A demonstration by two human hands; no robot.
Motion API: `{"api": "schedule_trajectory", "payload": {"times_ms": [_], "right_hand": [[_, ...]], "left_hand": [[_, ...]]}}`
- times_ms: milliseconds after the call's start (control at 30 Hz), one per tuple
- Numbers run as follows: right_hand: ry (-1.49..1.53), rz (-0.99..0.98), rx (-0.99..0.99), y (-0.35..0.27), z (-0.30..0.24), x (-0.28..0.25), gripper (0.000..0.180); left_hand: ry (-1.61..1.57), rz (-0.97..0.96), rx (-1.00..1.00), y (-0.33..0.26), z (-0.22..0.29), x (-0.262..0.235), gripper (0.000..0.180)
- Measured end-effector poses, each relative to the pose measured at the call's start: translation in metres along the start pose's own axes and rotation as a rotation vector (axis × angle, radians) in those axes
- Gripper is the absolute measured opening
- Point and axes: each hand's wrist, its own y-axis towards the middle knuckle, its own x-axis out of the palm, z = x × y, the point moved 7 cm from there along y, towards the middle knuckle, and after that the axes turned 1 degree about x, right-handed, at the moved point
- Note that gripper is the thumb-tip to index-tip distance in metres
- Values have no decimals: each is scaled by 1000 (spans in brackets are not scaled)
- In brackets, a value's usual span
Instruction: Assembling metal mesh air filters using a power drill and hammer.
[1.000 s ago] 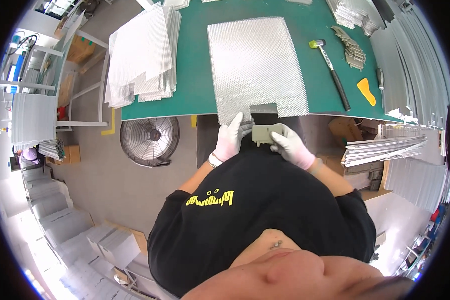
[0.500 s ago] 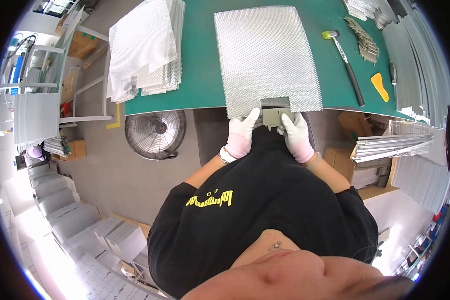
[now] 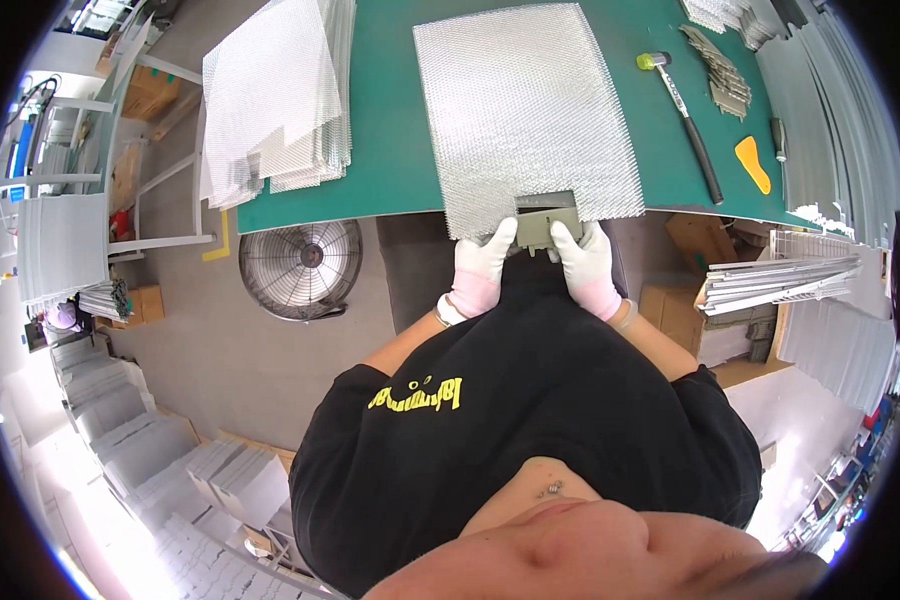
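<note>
Plate [image 3: 550,227] moved to notched mesh [image 3: 525,110], hands [image 3: 481,272] gripping, strips [image 3: 770,285] in basket [image 3: 815,246]

Olive plate [image 3: 542,229] at notched silver mesh panel [image 3: 525,110].

In front of me extends a green worktop [image 3: 390,150] with a straight near edge, bowed by the lens. The floor [image 3: 200,370] to my left is plain grey; a yellow floor marking [image 3: 220,245] forms a corner there. A round, caged fan [image 3: 300,275] sits near the worktop edge. Farther left I have a pale metal frame [image 3: 160,242], with cardboard boxes [image 3: 145,305] nearby. Stacked grey panels [image 3: 160,450] line the lower-left area. On my right, tall stacked sheets [image 3: 825,130] stand beside the worktop, and a white wire basket [image 3: 810,250] is positioned below them. Lighting: bright, with strong glare at lower left and lower right.
</note>
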Motion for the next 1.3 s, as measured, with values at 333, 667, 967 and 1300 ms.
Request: {"api": "schedule_trajectory", "payload": {"times_ms": [333, 667, 967, 1300], "right_hand": [[-9, 222, 128, -1, 2, -23, 26], [272, 178, 182, 1, 17, -24, 25], [35, 20, 60, -3, 14, -22, 35], [18, -147, 65, 5, 14, 4, 40]], "left_hand": [[323, -213, -157, 2, -3, 6, 47], [170, -279, -173, 1, -6, 6, 39], [-148, -401, -422, -24, 1, 25, 52], [1721, -656, 1299, 50, 132, 127, 61]]}}
